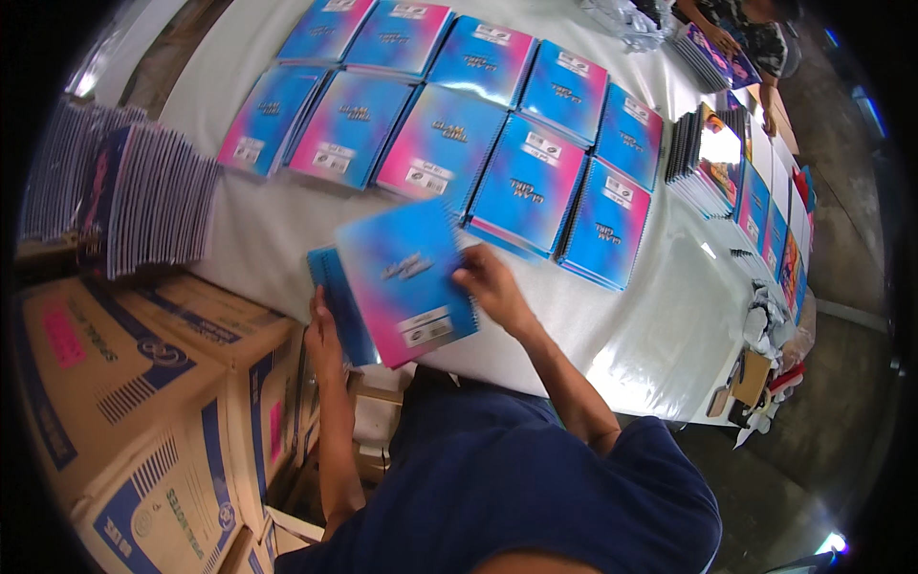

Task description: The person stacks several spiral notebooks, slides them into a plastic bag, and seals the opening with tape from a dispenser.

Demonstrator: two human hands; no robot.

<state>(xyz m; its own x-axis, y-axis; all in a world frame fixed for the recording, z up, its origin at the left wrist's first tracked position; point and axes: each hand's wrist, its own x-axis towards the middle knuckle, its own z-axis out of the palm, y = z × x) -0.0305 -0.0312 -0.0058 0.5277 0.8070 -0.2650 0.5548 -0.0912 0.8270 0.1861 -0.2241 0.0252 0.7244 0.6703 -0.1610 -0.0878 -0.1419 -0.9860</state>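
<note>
In front of my body is a spiral notebook [406,287] with a blue and pink cover and a white label, tilted over the table's near edge. My right hand [490,285] grips its right edge between thumb and fingers. Behind it on the left, partly covered, is another blue notebook [344,308] with a spiral edge. My left hand [325,330] closes round the lower left side of this one; its fingertips are partly hidden. Just beyond are stacks of similar notebooks [445,143] in two rows, some facing opposite ways.
Upright rows of spiral notebooks [163,201] stand at the table's left end. Cardboard boxes [105,373] are piled at lower left. On the right lie more notebook stacks [708,158] and crumpled plastic [768,320]. Across the white table [650,335], another person's hand [727,43] touches notebooks.
</note>
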